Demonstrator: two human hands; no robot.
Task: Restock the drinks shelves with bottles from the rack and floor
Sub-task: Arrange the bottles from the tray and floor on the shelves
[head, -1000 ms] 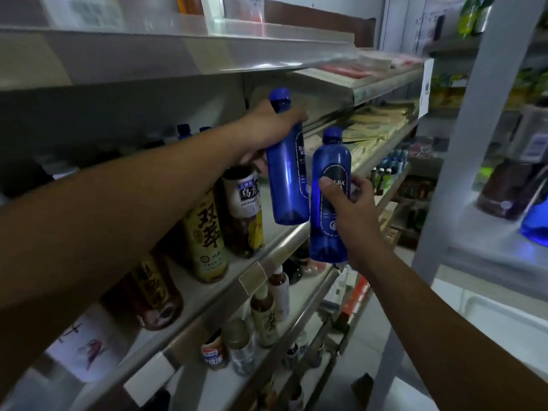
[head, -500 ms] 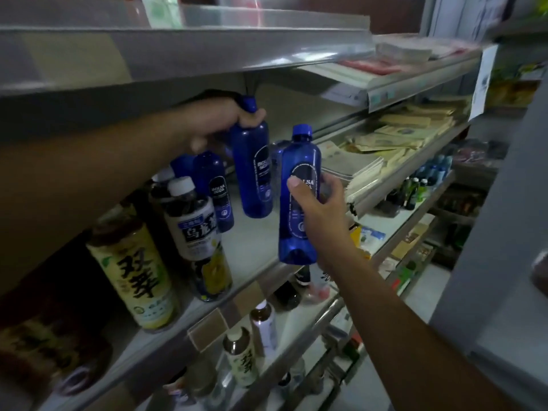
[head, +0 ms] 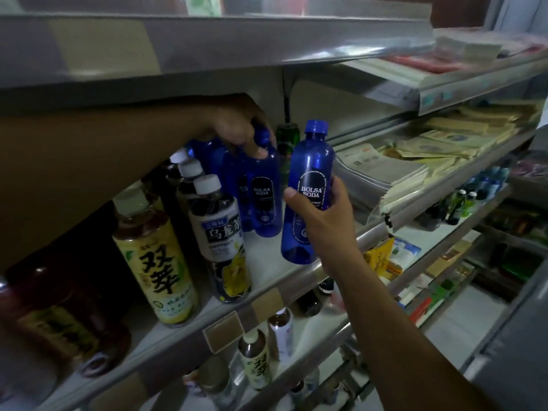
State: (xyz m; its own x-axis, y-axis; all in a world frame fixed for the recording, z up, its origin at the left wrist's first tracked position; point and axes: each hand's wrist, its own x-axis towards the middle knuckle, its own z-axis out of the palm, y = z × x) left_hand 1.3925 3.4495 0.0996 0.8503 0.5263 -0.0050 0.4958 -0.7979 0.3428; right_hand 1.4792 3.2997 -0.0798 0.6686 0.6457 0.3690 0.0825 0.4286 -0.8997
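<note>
My left hand [head: 237, 129] reaches far in under the upper shelf, fingers curled over the cap and shoulder of the first blue bottle [head: 264, 200]. It stands upright well back on the drinks shelf [head: 267, 298], just right of the white-capped tea bottles [head: 218, 229]. My right hand [head: 324, 218] wraps the lower half of the second blue bottle [head: 311, 161], thumb across the label. This one is upright at the shelf's near edge, just right of the first.

Both look like smooth, stiff plastic. I judge them fairly heavy if full and a little slippery, so a grip round the middle is surest. Holding by the neck, as my left hand does, gives less say over the base.

My left fingers hide most of that bottle's cap, and I cannot tell whether either base is fully down. More blue bottles [head: 207, 152] crowd in shadow under my wrist, too dark to count. A green can [head: 286, 137] shows only partly, far behind.
</note>
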